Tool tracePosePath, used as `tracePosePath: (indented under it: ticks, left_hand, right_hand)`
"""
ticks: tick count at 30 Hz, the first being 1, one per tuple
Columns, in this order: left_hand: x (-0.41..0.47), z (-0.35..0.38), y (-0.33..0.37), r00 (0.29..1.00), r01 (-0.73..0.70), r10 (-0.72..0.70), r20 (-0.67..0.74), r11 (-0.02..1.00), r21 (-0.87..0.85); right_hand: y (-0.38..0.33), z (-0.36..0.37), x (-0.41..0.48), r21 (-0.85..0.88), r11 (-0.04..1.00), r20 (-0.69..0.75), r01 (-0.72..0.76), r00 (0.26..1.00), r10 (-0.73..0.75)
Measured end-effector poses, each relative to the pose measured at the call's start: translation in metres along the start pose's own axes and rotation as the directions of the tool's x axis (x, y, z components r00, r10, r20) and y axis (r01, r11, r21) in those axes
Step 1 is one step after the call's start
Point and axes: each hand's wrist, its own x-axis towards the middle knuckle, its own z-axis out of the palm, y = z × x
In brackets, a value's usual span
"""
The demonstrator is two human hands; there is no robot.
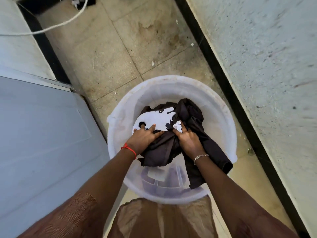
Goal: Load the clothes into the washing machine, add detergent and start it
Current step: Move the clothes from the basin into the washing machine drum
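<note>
A dark brown garment (192, 117) with a large white print lies bunched over a white translucent plastic tub (221, 107) on the floor. My left hand (143, 137) grips the cloth at the edge of the white print, fingers spread and digging in. My right hand (187, 140) clutches a fold of the same garment just right of the print. Part of the cloth hangs over the tub's near right rim. More clothes show dimly through the tub's near wall. The pale top of the washing machine (39, 138) fills the left side.
A stained tiled floor (109, 54) runs ahead between the machine and a rough white wall (267, 54) with a black skirting on the right. A white cord (68, 21) trails across the upper left. A floor drain sits at the top edge.
</note>
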Motion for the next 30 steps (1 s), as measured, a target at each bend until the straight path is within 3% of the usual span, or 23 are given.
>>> tracePosePath:
  ticks: [8,16,30]
  left_hand:
    - [-0.114,-0.089,0.012,0.999,0.031,-0.032,-0.042,0.999,-0.032]
    - [-0.248,-0.193,0.018,0.976,0.019,-0.029,-0.214,0.999,-0.048]
    - [-0.469,-0.303,0.02,0.82,0.051,-0.091,-0.565,0.995,-0.087]
  right_hand:
    - [-0.053,-0.108,-0.094,-0.116,0.993,-0.007,0.005,1.0,-0.005]
    - [-0.113,-0.225,-0.198,-0.194,0.981,-0.136,0.006,0.99,-0.033]
    - [-0.245,-0.369,-0.374,-0.236,0.971,-0.474,-0.032,0.876,-0.086]
